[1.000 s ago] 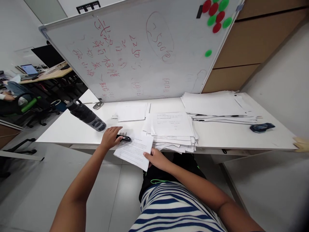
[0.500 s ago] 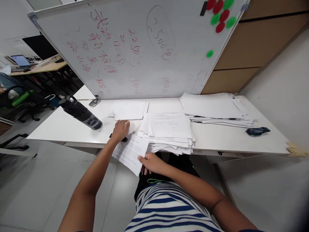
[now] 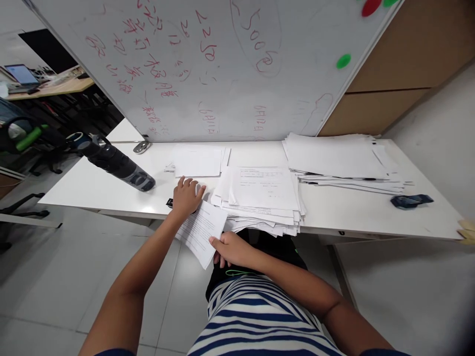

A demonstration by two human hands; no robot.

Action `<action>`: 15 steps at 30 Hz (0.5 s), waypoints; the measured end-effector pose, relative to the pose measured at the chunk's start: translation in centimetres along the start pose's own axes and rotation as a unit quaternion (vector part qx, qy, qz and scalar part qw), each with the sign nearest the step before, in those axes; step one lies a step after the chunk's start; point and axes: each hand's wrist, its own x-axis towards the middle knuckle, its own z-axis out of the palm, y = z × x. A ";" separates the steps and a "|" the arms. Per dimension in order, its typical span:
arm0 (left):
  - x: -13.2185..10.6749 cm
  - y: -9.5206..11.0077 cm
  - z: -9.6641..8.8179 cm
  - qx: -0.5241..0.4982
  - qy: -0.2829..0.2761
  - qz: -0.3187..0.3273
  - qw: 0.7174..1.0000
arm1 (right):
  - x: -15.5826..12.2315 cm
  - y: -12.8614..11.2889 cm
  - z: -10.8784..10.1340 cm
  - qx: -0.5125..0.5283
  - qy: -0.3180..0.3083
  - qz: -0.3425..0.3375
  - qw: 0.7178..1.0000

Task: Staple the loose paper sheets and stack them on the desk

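The table point(image 3: 337, 210) held a pile point(image 3: 261, 192); beside it, paper point(image 3: 201, 230) poked past the edge. The right hand point(image 3: 233, 248) pinched the paper; the left hand point(image 3: 185, 199) partly hid a black tool point(image 3: 169, 202), its grip unclear. A loose pinch could let paper slip.

light: even, indoor | sheen: floor point(image 3: 185, 291) | edges: wide-angle stretch | lower-right corner: dark

Printed paper point(image 3: 202, 225) askew, overhanging desk point(image 3: 345, 210)

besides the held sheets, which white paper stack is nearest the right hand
The middle white paper stack, its top sheet printed, just beyond the bare right hand; the small left stack and broad right stack lie farther away.
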 end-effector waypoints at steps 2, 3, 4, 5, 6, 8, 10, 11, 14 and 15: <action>0.0 0.0 -0.1 0.008 -0.005 -0.006 1.000 | 0.1 0.0 0.1 -0.003 -0.005 -0.001 1.000; 0.1 0.1 -0.1 0.011 -0.008 -0.010 1.000 | 0.1 0.0 0.2 -0.004 -0.008 -0.001 1.000; 0.1 0.1 -0.1 0.013 -0.011 -0.015 1.000 | 0.1 0.0 0.2 -0.005 -0.008 0.000 1.000; 0.1 0.1 -0.1 0.015 -0.013 -0.019 1.000 | 0.2 -0.1 0.3 -0.007 -0.009 0.001 1.000; 0.0 0.1 0.0 0.015 -0.015 -0.021 1.000 | 0.2 -0.1 0.3 -0.008 -0.010 0.002 1.000; 0.0 0.0 0.0 0.009 -0.014 -0.023 1.000 | 0.1 -0.3 0.3 -0.015 -0.011 0.004 1.000; 0.2 -0.1 0.1 -0.005 -0.012 -0.025 1.000 | -0.1 -0.7 0.2 -0.040 -0.003 0.002 0.999; 0.3 -0.2 0.1 -0.017 -0.010 -0.028 0.999 | -0.3 -0.9 0.1 -0.056 0.005 -0.002 0.998; 0.7 -0.8 -0.3 -0.094 -0.005 -0.034 0.995 | -0.8 -1.5 -0.2 -0.104 0.043 -0.020 0.993; 0.8 -1.0 -0.5 -0.138 0.003 -0.039 0.990 | -0.9 -1.7 -0.2 -0.115 0.052 -0.026 0.992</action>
